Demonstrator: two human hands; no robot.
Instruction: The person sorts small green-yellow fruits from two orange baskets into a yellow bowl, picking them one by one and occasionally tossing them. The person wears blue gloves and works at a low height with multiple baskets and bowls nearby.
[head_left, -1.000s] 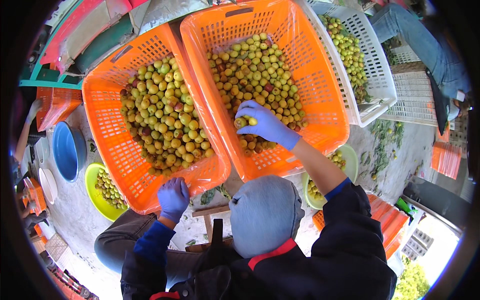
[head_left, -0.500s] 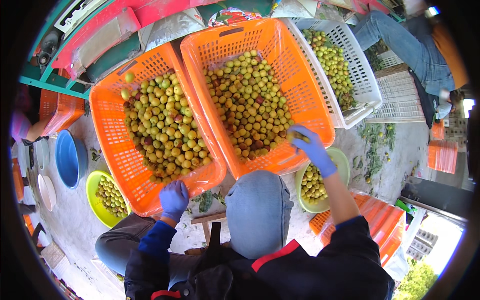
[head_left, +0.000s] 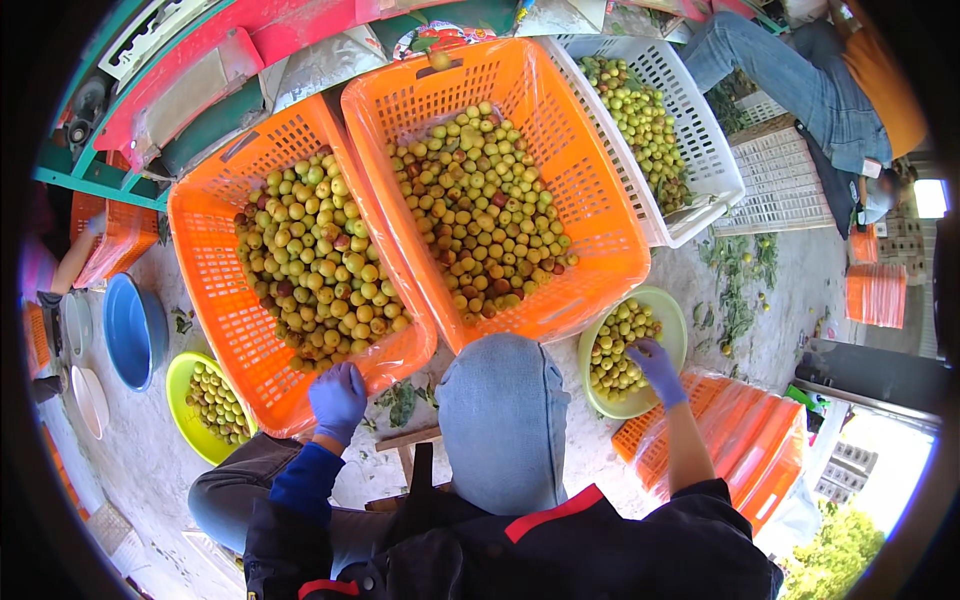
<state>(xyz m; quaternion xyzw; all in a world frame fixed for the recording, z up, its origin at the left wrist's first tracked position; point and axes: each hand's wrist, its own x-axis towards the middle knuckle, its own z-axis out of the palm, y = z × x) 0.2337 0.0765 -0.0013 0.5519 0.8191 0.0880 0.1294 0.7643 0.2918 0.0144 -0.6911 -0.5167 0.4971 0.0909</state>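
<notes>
My right hand (head_left: 657, 372), in a purple-blue glove, reaches into a pale green basin (head_left: 677, 320) on the right. Its fingers are apart and touch the small round yellow-green fruit (head_left: 618, 350) there. My left hand (head_left: 338, 402), gloved alike, is closed at the near rim of the left orange crate (head_left: 222, 340); what its fingers hold, if anything, is hidden. Yellow-green and reddish fruit (head_left: 325, 250) fills much of that crate. Beside it stands a second plastic-lined orange crate (head_left: 590, 170) with similar fruit (head_left: 480, 205). A single fruit (head_left: 440, 61) shows by its far handle.
A white crate (head_left: 715, 180) of fruit stands beyond the orange pair. On the left are a lime-green basin (head_left: 180, 405) with fruit and a blue basin (head_left: 135, 330). Plastic-wrapped orange crates (head_left: 740, 440) sit at right. Another person's jeans-clad leg (head_left: 770, 85) is at upper right.
My right hand has gone from above the second orange crate, where it held fruit, down into the pale green basin. My left hand stays at the crate rim. The whole view has shifted slightly.
</notes>
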